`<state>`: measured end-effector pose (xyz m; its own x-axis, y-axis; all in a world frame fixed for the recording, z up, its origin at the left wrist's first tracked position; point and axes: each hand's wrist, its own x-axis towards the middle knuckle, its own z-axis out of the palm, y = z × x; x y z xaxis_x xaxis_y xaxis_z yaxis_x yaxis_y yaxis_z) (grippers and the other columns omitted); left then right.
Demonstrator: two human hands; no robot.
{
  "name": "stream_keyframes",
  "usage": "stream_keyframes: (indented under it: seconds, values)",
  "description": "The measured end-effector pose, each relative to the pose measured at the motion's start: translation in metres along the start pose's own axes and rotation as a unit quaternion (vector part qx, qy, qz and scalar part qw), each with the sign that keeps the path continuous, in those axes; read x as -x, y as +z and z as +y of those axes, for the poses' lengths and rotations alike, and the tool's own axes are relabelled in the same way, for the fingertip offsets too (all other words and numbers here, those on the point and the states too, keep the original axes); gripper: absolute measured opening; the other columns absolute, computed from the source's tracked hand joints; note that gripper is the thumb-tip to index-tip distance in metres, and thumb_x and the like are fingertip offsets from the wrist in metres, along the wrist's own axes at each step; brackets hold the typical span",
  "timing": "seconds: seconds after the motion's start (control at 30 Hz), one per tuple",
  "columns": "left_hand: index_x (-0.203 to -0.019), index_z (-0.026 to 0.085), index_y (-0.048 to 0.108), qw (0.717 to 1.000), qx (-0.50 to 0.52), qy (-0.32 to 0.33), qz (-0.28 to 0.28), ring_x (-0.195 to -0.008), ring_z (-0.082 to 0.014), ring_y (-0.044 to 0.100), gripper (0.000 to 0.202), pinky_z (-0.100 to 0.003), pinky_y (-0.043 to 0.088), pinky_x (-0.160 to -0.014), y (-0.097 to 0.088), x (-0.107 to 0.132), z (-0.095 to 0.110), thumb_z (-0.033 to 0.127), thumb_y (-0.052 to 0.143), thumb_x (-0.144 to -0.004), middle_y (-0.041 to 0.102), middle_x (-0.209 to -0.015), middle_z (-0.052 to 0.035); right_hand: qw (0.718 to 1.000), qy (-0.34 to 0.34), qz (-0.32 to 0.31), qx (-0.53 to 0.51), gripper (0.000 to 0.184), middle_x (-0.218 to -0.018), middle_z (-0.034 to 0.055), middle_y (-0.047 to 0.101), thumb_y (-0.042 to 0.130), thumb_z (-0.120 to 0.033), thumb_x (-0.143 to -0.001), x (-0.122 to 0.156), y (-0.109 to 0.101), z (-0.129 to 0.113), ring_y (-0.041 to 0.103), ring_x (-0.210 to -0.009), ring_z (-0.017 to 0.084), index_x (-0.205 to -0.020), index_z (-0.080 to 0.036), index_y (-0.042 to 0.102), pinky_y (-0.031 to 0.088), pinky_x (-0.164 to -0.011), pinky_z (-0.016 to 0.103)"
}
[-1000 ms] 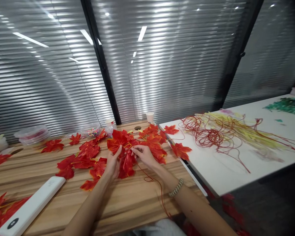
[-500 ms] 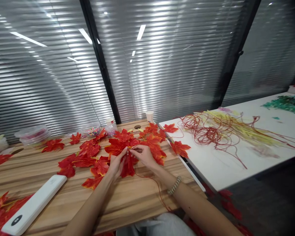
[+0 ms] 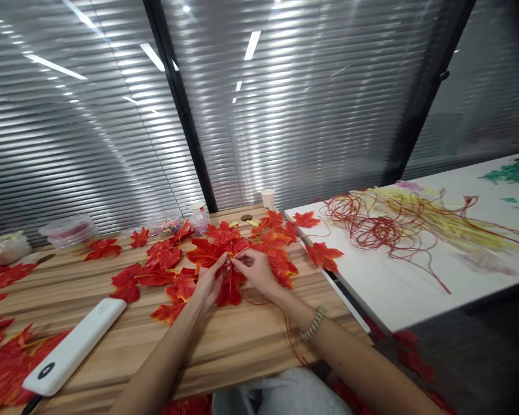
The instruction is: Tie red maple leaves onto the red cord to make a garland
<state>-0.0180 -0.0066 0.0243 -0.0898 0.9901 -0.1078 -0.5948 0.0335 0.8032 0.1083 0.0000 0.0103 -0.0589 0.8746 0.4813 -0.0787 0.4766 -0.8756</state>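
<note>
My left hand [image 3: 210, 282] is closed, thumb and finger pinching a red artificial maple leaf [image 3: 230, 290] near its stem. Right against those fingertips, my right hand [image 3: 256, 270] is closed in a pinch on a thin red cord [image 3: 289, 334]. The exact spot where cord and stem meet is hidden by my fingers. From under my right wrist the cord trails over the wooden table [image 3: 242, 351] to its front edge. Other red-orange maple leaves [image 3: 274, 248] lie just behind and beside my hands.
A white power bank [image 3: 78, 346] lies at the left among leaves. Plastic tubs [image 3: 69, 230], a container of colourful beads [image 3: 168, 223] and a paper cup [image 3: 268, 199] stand along the back. On the white table [image 3: 398, 305] are tangled red cords [image 3: 372, 227] and yellow strips [image 3: 450, 225].
The view has shifted slightly, so the tables appear moved a little to the right. Both hands stay pinched together at the leaf, with only small finger movement.
</note>
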Motion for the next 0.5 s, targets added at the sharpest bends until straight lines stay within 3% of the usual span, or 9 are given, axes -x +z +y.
stream_keyframes:
  seconds: [0.5]
  values:
    - [-0.073, 0.011, 0.066, 1.0, -0.001, -0.012, 0.017, -0.067, -0.011, 0.062, 0.012, -0.019, 0.054, -0.061, 0.0042, 0.0036, 0.0004, 0.002, 0.064, -0.066, 0.067, -0.077, -0.0045, 0.998, -0.033, 0.016, 0.05, 0.011, -0.068, 0.0045, 0.062, 0.057, -0.025, -0.074, 0.0017, -0.0011, -0.0084, 0.057, -0.061, 0.015, -0.067, -0.017, 0.062, 0.045, -0.057, 0.025]
